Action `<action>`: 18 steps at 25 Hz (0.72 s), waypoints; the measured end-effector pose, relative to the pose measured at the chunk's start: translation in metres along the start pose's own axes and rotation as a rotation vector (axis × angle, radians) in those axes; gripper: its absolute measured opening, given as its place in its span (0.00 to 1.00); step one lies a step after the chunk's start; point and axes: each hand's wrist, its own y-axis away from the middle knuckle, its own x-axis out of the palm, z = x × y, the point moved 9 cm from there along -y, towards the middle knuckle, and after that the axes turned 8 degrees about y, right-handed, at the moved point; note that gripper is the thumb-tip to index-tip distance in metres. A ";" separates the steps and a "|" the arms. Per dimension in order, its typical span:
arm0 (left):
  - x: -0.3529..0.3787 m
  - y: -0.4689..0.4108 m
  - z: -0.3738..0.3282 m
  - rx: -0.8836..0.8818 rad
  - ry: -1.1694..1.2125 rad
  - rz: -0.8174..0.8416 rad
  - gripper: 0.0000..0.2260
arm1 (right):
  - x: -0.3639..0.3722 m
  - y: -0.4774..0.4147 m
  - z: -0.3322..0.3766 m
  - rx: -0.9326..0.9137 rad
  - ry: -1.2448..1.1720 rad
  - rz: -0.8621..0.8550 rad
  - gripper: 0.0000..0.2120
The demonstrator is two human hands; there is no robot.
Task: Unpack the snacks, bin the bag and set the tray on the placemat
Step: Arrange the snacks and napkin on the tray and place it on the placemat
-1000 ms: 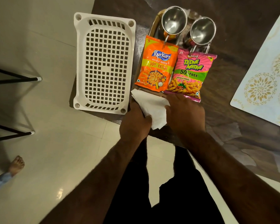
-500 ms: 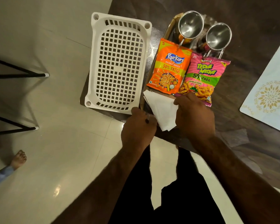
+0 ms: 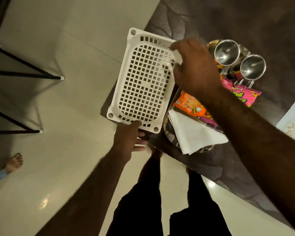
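Observation:
A white perforated plastic tray (image 3: 143,86) lies on the dark table's left corner. My left hand (image 3: 128,138) pinches its near rim, thumb on top and fingers below. My right hand (image 3: 192,68), blurred, curls over its far right corner. To the right, a round steel tray (image 3: 167,132) carries an orange snack packet (image 3: 189,103), a pink snack packet (image 3: 240,94) and a folded white napkin (image 3: 194,133). My right forearm hides part of both packets. The pale patterned placemat (image 3: 293,123) shows at the right edge.
Two steel cups (image 3: 226,52) (image 3: 252,67) stand at the steel tray's far end. The dark table (image 3: 228,19) stretches back and right. Black furniture legs (image 3: 24,75) and another person's bare foot (image 3: 14,162) are on the tiled floor at left.
Both hands left the napkin on the steel tray. My left hand went to the white tray's near rim and my right hand reached across to its far right corner. The camera shifted left.

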 end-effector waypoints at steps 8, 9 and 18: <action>-0.016 -0.011 -0.022 0.058 0.023 0.005 0.13 | 0.026 -0.052 0.004 -0.024 0.191 0.157 0.35; -0.019 -0.012 -0.026 0.064 0.018 0.006 0.13 | 0.026 -0.047 0.002 -0.017 0.185 0.153 0.36; -0.019 -0.016 -0.022 0.051 0.032 0.052 0.14 | 0.033 -0.044 -0.003 -0.006 0.096 0.167 0.33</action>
